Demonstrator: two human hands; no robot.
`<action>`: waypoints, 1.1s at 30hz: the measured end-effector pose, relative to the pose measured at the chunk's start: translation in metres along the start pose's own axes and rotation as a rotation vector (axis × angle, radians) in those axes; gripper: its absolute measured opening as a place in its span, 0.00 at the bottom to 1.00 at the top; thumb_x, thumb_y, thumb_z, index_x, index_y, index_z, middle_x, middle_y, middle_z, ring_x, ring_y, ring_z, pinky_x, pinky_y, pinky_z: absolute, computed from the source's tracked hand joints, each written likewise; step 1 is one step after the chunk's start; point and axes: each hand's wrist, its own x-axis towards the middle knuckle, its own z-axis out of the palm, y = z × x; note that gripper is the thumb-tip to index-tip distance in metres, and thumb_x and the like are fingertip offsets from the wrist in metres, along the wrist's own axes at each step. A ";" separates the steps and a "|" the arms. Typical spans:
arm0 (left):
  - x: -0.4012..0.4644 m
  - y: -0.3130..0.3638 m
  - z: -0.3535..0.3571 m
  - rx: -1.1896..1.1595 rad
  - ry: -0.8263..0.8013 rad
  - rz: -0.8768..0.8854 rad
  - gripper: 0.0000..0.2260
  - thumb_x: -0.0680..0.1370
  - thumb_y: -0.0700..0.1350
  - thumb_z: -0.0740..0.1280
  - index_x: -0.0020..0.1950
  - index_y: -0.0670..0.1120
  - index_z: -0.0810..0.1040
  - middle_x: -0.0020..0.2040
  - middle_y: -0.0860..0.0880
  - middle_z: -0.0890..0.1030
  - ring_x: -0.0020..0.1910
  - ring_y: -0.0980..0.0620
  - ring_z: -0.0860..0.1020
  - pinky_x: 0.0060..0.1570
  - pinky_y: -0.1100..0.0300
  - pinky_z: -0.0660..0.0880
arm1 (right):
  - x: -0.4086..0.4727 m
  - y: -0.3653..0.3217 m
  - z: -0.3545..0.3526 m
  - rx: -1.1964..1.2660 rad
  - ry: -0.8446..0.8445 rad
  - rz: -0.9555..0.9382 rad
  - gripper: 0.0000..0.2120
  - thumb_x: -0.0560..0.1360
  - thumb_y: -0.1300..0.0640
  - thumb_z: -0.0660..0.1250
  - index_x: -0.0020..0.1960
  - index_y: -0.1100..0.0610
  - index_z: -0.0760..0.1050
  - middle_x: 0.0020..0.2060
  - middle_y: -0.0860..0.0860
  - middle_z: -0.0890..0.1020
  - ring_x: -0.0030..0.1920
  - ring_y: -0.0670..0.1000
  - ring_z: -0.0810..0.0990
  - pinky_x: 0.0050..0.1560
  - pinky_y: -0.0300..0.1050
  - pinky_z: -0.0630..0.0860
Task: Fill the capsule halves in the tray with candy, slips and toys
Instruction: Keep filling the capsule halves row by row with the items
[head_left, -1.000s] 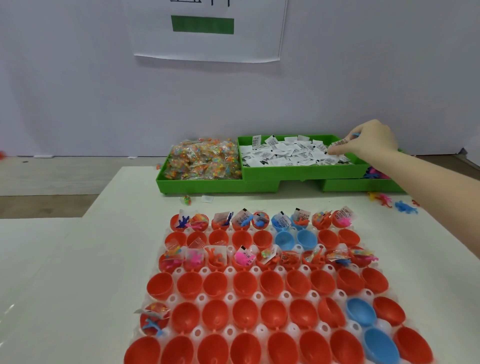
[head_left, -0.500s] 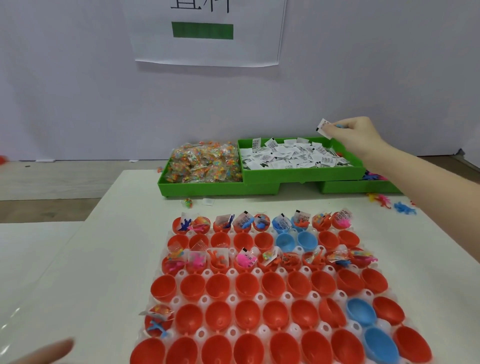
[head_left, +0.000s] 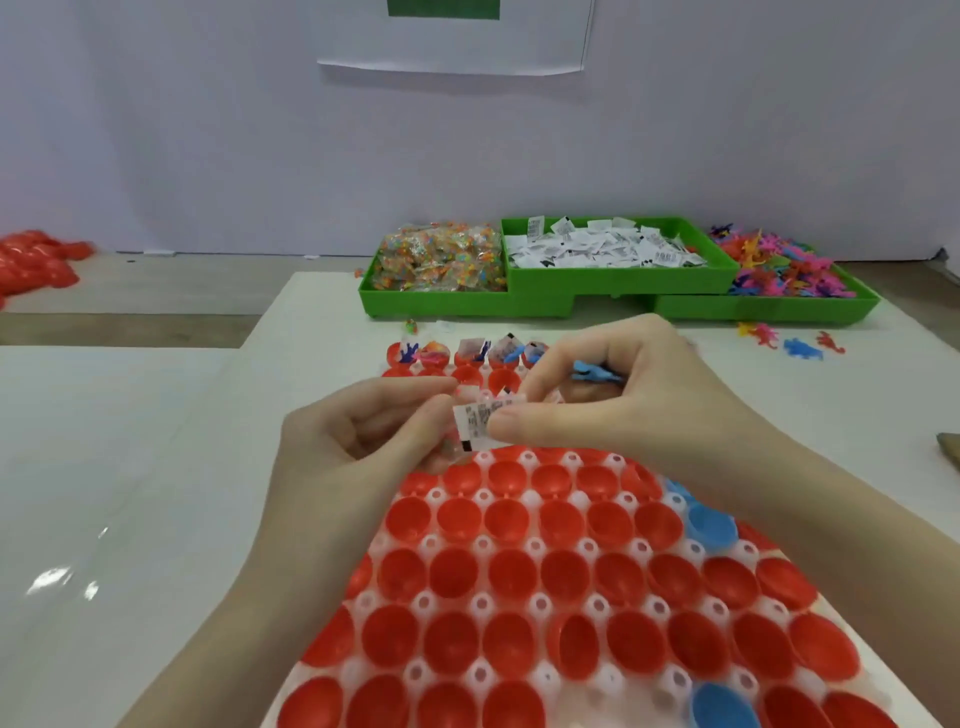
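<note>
Head view: a printed slip (head_left: 475, 427) is pinched between the fingertips of the left hand (head_left: 363, 436) and right hand (head_left: 613, 395), held over the tray (head_left: 535, 605), apparently so one slip can be separated before dropping. A blue toy (head_left: 595, 373) is tucked in the right hand's curled fingers, likely kept ready for the same capsule. Near rows of red halves (head_left: 511, 571) lie empty; far ones hold items. Supply bins (head_left: 618, 286) are set behind, within reach.
</note>
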 end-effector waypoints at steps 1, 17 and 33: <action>-0.004 0.001 0.001 -0.009 -0.021 -0.007 0.06 0.64 0.45 0.68 0.39 0.48 0.83 0.33 0.51 0.84 0.30 0.58 0.81 0.30 0.71 0.74 | -0.003 0.000 0.003 -0.037 0.002 0.012 0.09 0.61 0.49 0.76 0.30 0.53 0.80 0.24 0.56 0.68 0.26 0.50 0.63 0.30 0.37 0.62; -0.039 0.013 -0.007 -0.030 -0.106 -0.079 0.12 0.70 0.37 0.69 0.48 0.50 0.82 0.41 0.50 0.85 0.40 0.54 0.83 0.37 0.71 0.75 | -0.033 -0.009 0.023 0.261 0.031 0.188 0.13 0.78 0.49 0.55 0.52 0.51 0.76 0.25 0.47 0.64 0.23 0.43 0.62 0.25 0.34 0.66; -0.046 0.024 -0.003 -0.069 -0.066 0.012 0.10 0.63 0.44 0.70 0.43 0.54 0.83 0.39 0.55 0.85 0.40 0.59 0.83 0.37 0.71 0.76 | -0.048 -0.024 0.030 0.163 0.201 -0.030 0.10 0.68 0.66 0.68 0.41 0.52 0.82 0.36 0.45 0.84 0.33 0.46 0.84 0.34 0.32 0.78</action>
